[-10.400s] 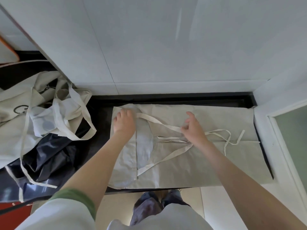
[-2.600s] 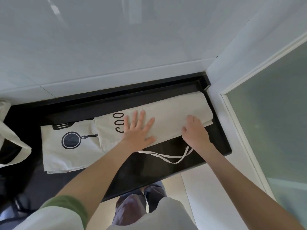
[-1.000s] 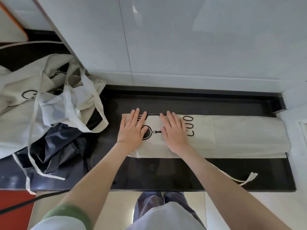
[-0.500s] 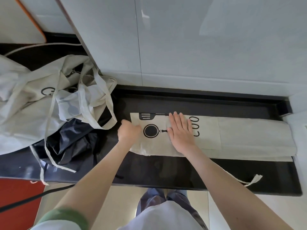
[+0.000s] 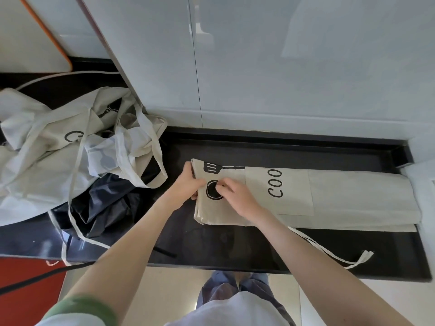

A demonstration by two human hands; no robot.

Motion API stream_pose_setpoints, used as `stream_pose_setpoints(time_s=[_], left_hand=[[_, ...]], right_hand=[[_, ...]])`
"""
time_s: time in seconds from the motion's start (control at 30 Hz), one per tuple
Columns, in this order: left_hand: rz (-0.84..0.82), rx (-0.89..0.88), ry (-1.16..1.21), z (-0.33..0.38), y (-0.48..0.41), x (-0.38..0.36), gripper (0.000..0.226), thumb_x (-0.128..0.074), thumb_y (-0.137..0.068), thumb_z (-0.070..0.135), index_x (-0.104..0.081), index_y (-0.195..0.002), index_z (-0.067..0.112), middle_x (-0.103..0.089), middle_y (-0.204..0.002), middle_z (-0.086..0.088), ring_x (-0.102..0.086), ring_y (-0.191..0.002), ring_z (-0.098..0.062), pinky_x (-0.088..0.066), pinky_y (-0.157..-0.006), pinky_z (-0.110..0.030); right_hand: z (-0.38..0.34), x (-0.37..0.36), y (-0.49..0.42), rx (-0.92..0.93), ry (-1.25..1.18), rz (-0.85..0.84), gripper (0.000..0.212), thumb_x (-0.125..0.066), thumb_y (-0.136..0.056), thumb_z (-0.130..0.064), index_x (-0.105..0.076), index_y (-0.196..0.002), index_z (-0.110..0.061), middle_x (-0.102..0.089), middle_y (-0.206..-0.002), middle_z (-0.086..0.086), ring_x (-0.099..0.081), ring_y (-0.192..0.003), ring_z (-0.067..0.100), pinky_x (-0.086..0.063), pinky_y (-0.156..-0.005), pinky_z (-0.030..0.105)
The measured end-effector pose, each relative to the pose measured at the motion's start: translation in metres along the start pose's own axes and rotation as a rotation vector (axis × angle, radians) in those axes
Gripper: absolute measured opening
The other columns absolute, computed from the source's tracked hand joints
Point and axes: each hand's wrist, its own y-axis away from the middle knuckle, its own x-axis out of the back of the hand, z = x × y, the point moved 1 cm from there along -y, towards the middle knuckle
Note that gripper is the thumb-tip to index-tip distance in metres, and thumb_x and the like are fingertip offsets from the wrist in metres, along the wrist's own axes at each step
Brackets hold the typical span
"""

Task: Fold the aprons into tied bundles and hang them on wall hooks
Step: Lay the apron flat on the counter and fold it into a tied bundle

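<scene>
Folded apron (image 5: pixel 329 196) is lying as a long beige strip across the black worktop (image 5: pixel 235 245), running left to right w/ its right end sitting nr the white corner. Its print is facing up: a spatula, a round pan & the letters "COO". The person's left hand (image 5: pixel 186 184) is gripping the strip's left end, fingers (image 5: pixel 189 167) curling round the edge; where the thumb is lying, can't tell. The right hand (image 5: pixel 237 196) is resting just beside it on the cloth, its fingers (image 5: pixel 223 185) bending & bunching together, tips pinching the top layer at the pan print. Both forearms are reaching in from the near side, the left one showing a green cuff. A thin tie strap (image 5: pixel 329 254) is trailing out from under the strip's near edge, lying loose on the worktop & ending in a loop nr the front lip. At far left a heap of unfolded aprons (image 5: pixel 47 149) is sprawling over the worktop, beige w/ straps tangling, & a dark navy cloth (image 5: pixel 106 208) is lying partly under it, apart from both hands. White wall panels (image 5: pixel 259 67) are rising behind the worktop, & an orange-edged board (image 5: pixel 35 43) is leaning at top left.
</scene>
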Motion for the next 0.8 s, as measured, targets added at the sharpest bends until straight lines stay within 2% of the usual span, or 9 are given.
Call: stream_pose_setpoints(time_s=[0.1, 0.17, 0.23, 0.37, 0.47, 0.53, 0.63, 0.73, 0.8], left_hand=[[-0.186, -0.03, 0.137, 0.009, 0.003, -0.014, 0.041, -0.055, -0.096, 0.032, -0.034, -0.129, 0.018, -0.057, -0.09, -0.016, -0.058, -0.066, -0.021, -0.054, -0.06, -0.034], [-0.275, 0.007, 0.24, 0.011, 0.003, -0.024, 0.04, -0.044, -0.1, 0.04, -0.03, -0.132, 0.021, -0.057, -0.101, -0.018, -0.065, -0.084, -0.03, -0.057, -0.08, -0.043], [-0.29, 0.028, 0.298, 0.012, 0.001, -0.032, 0.038, -0.036, -0.101, 0.044, -0.023, -0.134, 0.03, -0.057, -0.107, -0.019, -0.064, -0.097, -0.033, -0.055, -0.088, -0.042], [-0.119, -0.044, 0.216, 0.01, -0.004, -0.039, 0.038, -0.029, -0.104, 0.039, -0.035, -0.136, 0.018, -0.062, -0.1, -0.011, -0.064, -0.094, -0.024, -0.055, -0.076, -0.025], [0.072, -0.258, -0.04, 0.006, -0.006, -0.036, 0.034, -0.036, -0.104, 0.026, -0.048, -0.134, 0.02, -0.058, -0.119, -0.003, -0.056, -0.113, -0.018, -0.047, -0.097, -0.028], [0.158, -0.369, -0.235, 0.004, -0.007, -0.037, 0.036, -0.04, -0.102, 0.02, -0.048, -0.137, 0.021, -0.05, -0.133, 0.001, -0.046, -0.123, -0.013, -0.038, -0.107, -0.03], [0.34, -0.578, -0.502, 0.007, -0.003, -0.042, 0.041, -0.044, -0.098, 0.018, -0.046, -0.139, 0.015, -0.045, -0.143, -0.003, -0.036, -0.133, -0.017, -0.029, -0.114, -0.039], [0.449, -0.91, -0.738, 0.02, 0.004, -0.062, 0.041, -0.04, -0.092, 0.014, -0.055, -0.13, 0.006, -0.051, -0.137, -0.011, -0.041, -0.131, -0.026, -0.027, -0.111, -0.041], [0.308, -0.97, -0.83, 0.03, 0.01, -0.089, 0.042, -0.045, -0.088, 0.007, -0.054, -0.129, 0.006, -0.049, -0.14, -0.012, -0.04, -0.134, -0.028, -0.022, -0.115, -0.039]], right_hand=[[-0.013, 0.012, 0.001, -0.027, -0.368, -0.14, 0.036, -0.041, -0.1, -0.047, -0.063, -0.107, -0.02, -0.066, -0.098, -0.006, -0.061, -0.096, 0.007, -0.046, -0.093, 0.023], [-0.017, 0.02, 0.003, -0.05, -0.395, -0.261, 0.029, -0.044, -0.098, -0.045, -0.059, -0.112, -0.025, -0.066, -0.102, -0.01, -0.061, -0.097, 0.0, -0.047, -0.088, 0.016], [-0.015, 0.021, 0.0, -0.073, -0.367, -0.297, 0.024, -0.058, -0.096, -0.03, -0.058, -0.12, -0.028, -0.067, -0.112, -0.012, -0.062, -0.107, 0.001, -0.049, -0.093, 0.02], [-0.001, 0.016, -0.008, -0.101, -0.217, -0.063, 0.021, -0.051, -0.099, -0.018, -0.063, -0.114, -0.027, -0.068, -0.104, -0.012, -0.063, -0.104, 0.011, -0.05, -0.096, 0.03], [0.004, 0.014, -0.011, -0.176, -0.255, -0.011, 0.021, -0.045, -0.101, -0.017, -0.058, -0.116, -0.026, -0.066, -0.11, -0.004, -0.062, -0.106, 0.015, -0.049, -0.098, 0.04], [0.003, 0.016, -0.011, -0.213, -0.274, -0.045, 0.026, -0.047, -0.101, -0.017, -0.053, -0.126, -0.024, -0.064, -0.115, -0.003, -0.06, -0.109, 0.016, -0.051, -0.091, 0.034], [-0.001, 0.023, -0.006, -0.19, -0.388, -0.154, 0.033, -0.051, -0.098, -0.016, -0.053, -0.131, -0.02, -0.065, -0.116, -0.003, -0.061, -0.106, 0.013, -0.049, -0.082, 0.023], [0.004, 0.037, 0.004, 0.013, -0.375, 0.1, 0.028, -0.048, -0.096, -0.006, -0.061, -0.119, -0.016, -0.066, -0.111, -0.002, -0.061, -0.103, 0.007, -0.048, -0.088, 0.021], [0.022, 0.052, 0.004, 0.072, 0.052, 0.364, 0.029, -0.053, -0.097, -0.016, -0.056, -0.125, -0.02, -0.061, -0.124, -0.002, -0.054, -0.117, 0.009, -0.042, -0.104, 0.03]])
